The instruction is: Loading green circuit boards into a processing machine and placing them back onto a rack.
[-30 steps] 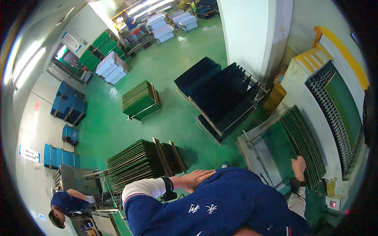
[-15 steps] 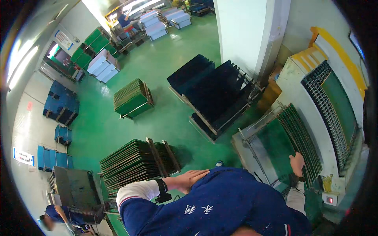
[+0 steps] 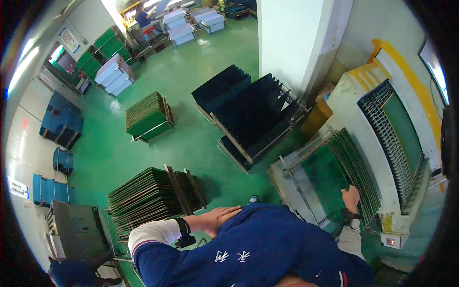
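My left hand (image 3: 213, 221) lies flat against the front of my blue shirt, fingers stretched out and holding nothing. On the right, my right hand (image 3: 350, 197) is closed at the near edge of a green panel (image 3: 325, 177), its fingers curled and partly hidden. That panel leans at the front of a tight row of upright green panels (image 3: 356, 167). They stand on a pale rack (image 3: 292, 195) with a metal bar along its left side.
Beside the row stands a white machine (image 3: 370, 103) with a roller conveyor (image 3: 387, 138). Dark panels (image 3: 248, 112) fill a rack ahead, and green panel stacks (image 3: 150, 115) (image 3: 153, 198) stand leftward. A white pillar (image 3: 289, 43) rises behind. A co-worker (image 3: 71, 272) is at lower left.
The view has turned slightly right, so the surroundings shift left. Both my hands keep their places on the shirt and the panel. The co-worker at lower left has moved lower in the view.
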`<act>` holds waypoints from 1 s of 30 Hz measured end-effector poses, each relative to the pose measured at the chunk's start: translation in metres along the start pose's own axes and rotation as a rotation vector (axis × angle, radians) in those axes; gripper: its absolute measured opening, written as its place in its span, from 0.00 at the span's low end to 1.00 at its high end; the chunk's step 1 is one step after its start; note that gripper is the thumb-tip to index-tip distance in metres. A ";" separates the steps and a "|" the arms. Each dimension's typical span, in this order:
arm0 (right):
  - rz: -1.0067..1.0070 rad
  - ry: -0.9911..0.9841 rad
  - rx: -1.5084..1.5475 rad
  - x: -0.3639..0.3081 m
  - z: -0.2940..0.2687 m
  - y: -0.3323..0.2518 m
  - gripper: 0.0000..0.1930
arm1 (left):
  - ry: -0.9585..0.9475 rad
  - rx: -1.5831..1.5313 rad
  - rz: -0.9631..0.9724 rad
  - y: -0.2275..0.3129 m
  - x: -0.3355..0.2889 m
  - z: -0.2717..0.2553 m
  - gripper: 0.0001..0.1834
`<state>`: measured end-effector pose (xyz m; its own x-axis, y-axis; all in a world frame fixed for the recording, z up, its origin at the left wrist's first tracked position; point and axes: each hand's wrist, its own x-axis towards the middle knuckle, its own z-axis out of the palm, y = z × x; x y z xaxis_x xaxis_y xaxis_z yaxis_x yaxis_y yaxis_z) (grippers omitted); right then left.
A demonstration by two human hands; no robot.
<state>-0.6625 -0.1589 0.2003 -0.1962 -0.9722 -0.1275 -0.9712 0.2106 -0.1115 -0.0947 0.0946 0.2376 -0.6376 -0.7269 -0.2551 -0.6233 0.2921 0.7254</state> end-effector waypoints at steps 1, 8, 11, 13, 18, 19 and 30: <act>-0.018 0.035 -0.037 0.001 0.004 0.002 0.23 | 0.004 -0.006 0.001 -0.002 -0.002 0.001 0.74; -0.076 0.063 -0.020 0.008 0.015 0.008 0.27 | 0.004 -0.017 0.013 0.002 -0.007 -0.001 0.69; -0.108 0.000 0.032 0.007 0.003 0.001 0.23 | -0.039 -0.041 0.007 0.008 -0.010 -0.012 0.78; -0.092 0.041 0.015 0.013 0.027 0.043 0.24 | -0.045 -0.014 0.039 0.005 -0.006 -0.014 0.82; -0.113 0.068 -0.016 0.017 0.022 0.024 0.23 | 0.044 -0.075 0.053 0.006 -0.016 -0.002 0.86; -0.089 0.070 -0.036 0.020 0.024 0.027 0.23 | 0.047 -0.078 0.056 0.005 -0.015 -0.001 0.87; -0.043 0.023 -0.040 -0.005 -0.007 -0.018 0.21 | 0.081 -0.019 0.049 0.006 -0.012 0.019 0.91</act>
<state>-0.6451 -0.1586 0.2103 -0.1572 -0.9824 -0.1006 -0.9832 0.1652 -0.0772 -0.0992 0.1166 0.2327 -0.6282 -0.7599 -0.1672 -0.5827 0.3171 0.7482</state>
